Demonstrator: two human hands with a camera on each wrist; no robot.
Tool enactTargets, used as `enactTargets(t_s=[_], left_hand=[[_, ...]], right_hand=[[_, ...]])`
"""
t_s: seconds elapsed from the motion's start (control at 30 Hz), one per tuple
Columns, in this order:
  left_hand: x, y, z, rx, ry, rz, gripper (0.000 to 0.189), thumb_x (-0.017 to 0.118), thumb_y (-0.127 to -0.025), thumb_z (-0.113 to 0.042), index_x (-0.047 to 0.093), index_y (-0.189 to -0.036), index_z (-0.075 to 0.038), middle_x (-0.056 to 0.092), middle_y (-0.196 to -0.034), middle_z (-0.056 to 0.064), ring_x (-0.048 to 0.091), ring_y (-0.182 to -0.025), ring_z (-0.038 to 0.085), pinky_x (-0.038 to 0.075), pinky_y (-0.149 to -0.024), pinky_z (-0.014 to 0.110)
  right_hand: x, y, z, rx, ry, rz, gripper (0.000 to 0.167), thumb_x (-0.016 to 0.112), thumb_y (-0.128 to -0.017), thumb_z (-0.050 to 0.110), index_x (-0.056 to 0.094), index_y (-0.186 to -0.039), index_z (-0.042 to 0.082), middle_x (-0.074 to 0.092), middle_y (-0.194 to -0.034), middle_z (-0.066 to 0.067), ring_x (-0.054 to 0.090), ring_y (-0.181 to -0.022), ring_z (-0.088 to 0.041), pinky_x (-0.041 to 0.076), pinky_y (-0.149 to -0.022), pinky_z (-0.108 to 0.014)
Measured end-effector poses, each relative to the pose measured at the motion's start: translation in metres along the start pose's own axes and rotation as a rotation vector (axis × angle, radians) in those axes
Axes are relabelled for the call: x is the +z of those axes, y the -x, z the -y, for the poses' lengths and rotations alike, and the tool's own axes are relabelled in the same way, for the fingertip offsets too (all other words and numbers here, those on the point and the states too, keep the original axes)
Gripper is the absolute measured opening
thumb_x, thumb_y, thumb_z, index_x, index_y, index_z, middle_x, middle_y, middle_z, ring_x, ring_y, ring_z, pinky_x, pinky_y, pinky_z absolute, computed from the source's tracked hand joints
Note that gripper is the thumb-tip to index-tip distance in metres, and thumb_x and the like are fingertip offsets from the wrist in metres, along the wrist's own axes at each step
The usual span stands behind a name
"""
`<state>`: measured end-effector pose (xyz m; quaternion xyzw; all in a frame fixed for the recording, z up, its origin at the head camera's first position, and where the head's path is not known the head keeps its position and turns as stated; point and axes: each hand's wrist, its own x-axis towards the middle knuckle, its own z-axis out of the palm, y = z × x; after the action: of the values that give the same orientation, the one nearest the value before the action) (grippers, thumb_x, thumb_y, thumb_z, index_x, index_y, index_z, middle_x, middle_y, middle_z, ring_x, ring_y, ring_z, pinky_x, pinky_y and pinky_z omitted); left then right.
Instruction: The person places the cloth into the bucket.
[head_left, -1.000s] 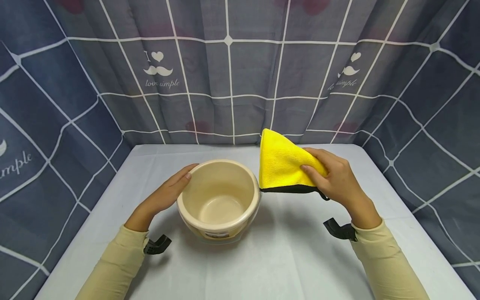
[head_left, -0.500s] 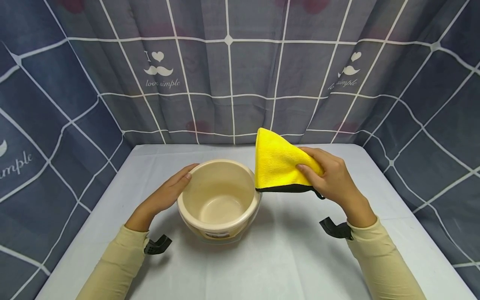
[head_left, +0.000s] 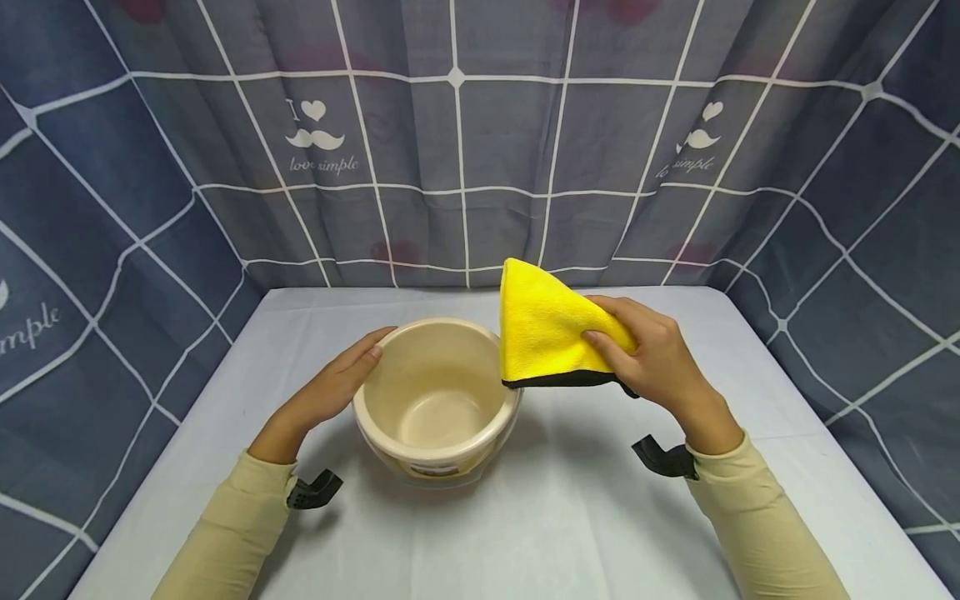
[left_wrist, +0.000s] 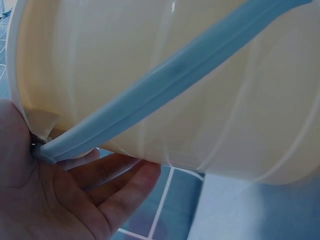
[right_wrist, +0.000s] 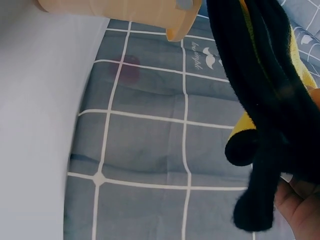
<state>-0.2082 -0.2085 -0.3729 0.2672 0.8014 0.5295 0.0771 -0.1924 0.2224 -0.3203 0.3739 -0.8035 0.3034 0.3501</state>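
A cream bucket (head_left: 437, 454) stands upright on the white table, its mouth facing up. My left hand (head_left: 337, 383) rests against its left side, thumb on the rim and the other fingers relaxed along the outer wall. A bluish-grey bar, which looks like the bucket's handle (left_wrist: 160, 82), slants across the wall in the left wrist view. To the right, my right hand (head_left: 648, 354) grips a folded yellow cloth (head_left: 547, 325) with a black underside (right_wrist: 260, 75). The cloth is raised, its left edge overlapping the bucket's right rim in the head view; contact cannot be told.
White cloth covers the table (head_left: 525, 533). Dark blue-grey checked curtains (head_left: 495, 150) rise behind it and along both sides. Black straps (head_left: 315, 490) stick out at both sleeve cuffs.
My right hand has shifted left with the yellow cloth, bringing its edge from beside the bucket to over the right rim. My left hand and the bucket keep their places.
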Motion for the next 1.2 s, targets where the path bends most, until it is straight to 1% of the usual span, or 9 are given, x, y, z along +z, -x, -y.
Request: enactTargets(t_s=[0.17, 0.4, 0.73, 1.0, 1.2], left_hand=[[0.0, -0.001, 0.0, 0.004, 0.008, 0.007, 0.048, 0.029, -0.114, -0.026, 0.033, -0.158, -0.008, 0.041, -0.153, 0.019, 0.044, -0.132, 0.034, 0.039, -0.1, 0.017], [0.0, 0.0, -0.001, -0.001, 0.006, 0.01, 0.049, 0.029, -0.114, -0.028, 0.031, -0.159, -0.009, 0.039, -0.155, 0.018, 0.044, -0.134, 0.034, 0.039, -0.1, 0.018], [0.001, -0.001, 0.0, -0.02, -0.002, -0.004, 0.049, 0.029, -0.114, -0.027, 0.031, -0.159, -0.007, 0.039, -0.155, 0.019, 0.044, -0.134, 0.035, 0.037, -0.1, 0.016], [0.0, -0.001, -0.001, 0.011, 0.005, 0.006, 0.048, 0.029, -0.114, -0.027, 0.033, -0.158, -0.007, 0.042, -0.153, 0.019, 0.045, -0.132, 0.035, 0.04, -0.1, 0.018], [0.0, -0.001, 0.0, -0.012, -0.015, -0.003, 0.049, 0.029, -0.114, -0.027, 0.032, -0.158, -0.007, 0.041, -0.153, 0.019, 0.045, -0.133, 0.035, 0.038, -0.101, 0.017]], right_hand=[[0.002, -0.002, 0.002, -0.006, -0.013, -0.005, 0.046, 0.08, -0.079, -0.001, 0.07, -0.124, 0.003, 0.073, -0.11, -0.008, 0.063, -0.08, -0.018, 0.047, -0.073, -0.021], [0.007, -0.007, 0.006, -0.009, -0.019, 0.001, 0.045, 0.079, -0.08, 0.0, 0.07, -0.124, 0.002, 0.073, -0.112, -0.009, 0.066, -0.088, -0.022, 0.049, -0.08, -0.022], [0.011, -0.01, 0.01, -0.008, -0.03, 0.01, 0.044, 0.08, -0.081, 0.0, 0.069, -0.124, 0.001, 0.073, -0.113, -0.009, 0.067, -0.09, -0.022, 0.049, -0.082, -0.023], [0.014, -0.013, 0.011, -0.016, -0.043, -0.006, 0.045, 0.08, -0.081, 0.0, 0.069, -0.124, 0.002, 0.073, -0.112, -0.009, 0.067, -0.089, -0.022, 0.049, -0.081, -0.024], [0.018, -0.015, 0.012, -0.016, -0.067, 0.015, 0.046, 0.08, -0.081, 0.0, 0.069, -0.125, 0.002, 0.073, -0.115, -0.009, 0.068, -0.094, -0.022, 0.05, -0.085, -0.022]])
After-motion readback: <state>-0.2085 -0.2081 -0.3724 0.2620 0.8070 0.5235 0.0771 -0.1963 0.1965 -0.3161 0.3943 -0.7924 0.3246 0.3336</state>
